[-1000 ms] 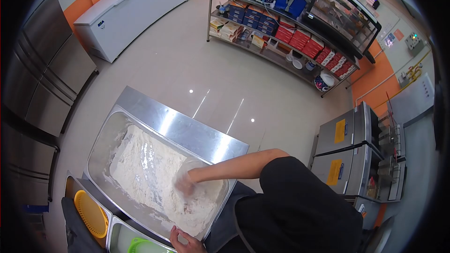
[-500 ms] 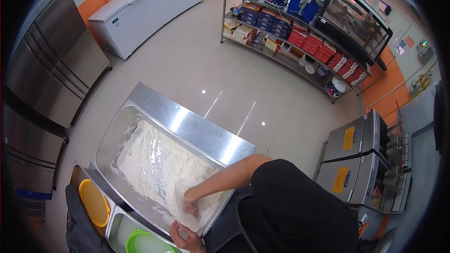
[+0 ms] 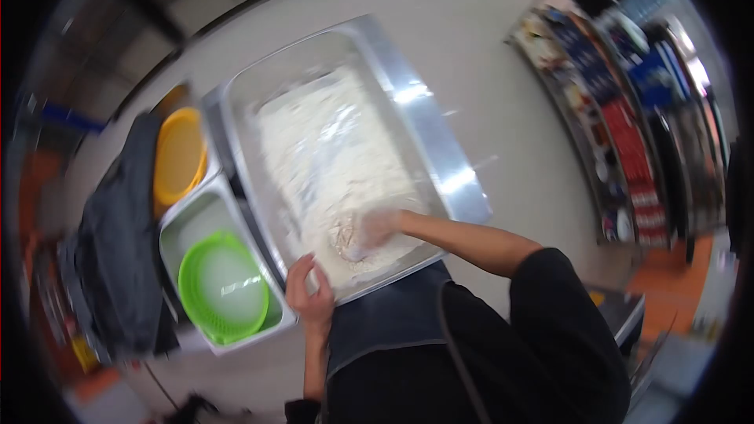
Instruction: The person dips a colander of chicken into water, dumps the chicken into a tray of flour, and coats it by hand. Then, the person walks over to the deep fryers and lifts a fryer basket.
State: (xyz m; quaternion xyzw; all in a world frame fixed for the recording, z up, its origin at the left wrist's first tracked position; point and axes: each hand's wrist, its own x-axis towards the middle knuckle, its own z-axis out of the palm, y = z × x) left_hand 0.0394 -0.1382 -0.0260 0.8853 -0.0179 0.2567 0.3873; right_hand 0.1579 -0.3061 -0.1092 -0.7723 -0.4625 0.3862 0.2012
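Left of the left hand, fingers loosely spread at the steel tray, sits a green basket; the right hand, its grip too blurred to tell, meets the tray's white flour.

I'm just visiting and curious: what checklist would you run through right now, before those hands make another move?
1. White powder kept inside the large metal tray: ok, as far as the view shows.
2. Powder evenly spread: not ok, it looks patchy.
3. Right hand low over the powder, within the tray: ok.
4. Right hand's fingers free of any object: cannot tell, they are blurred.
5. Left hand pressing on the tray's near corner: cannot tell, it is only seen beside it.
6. Green basket apart from the powder, in its own bin: ok.
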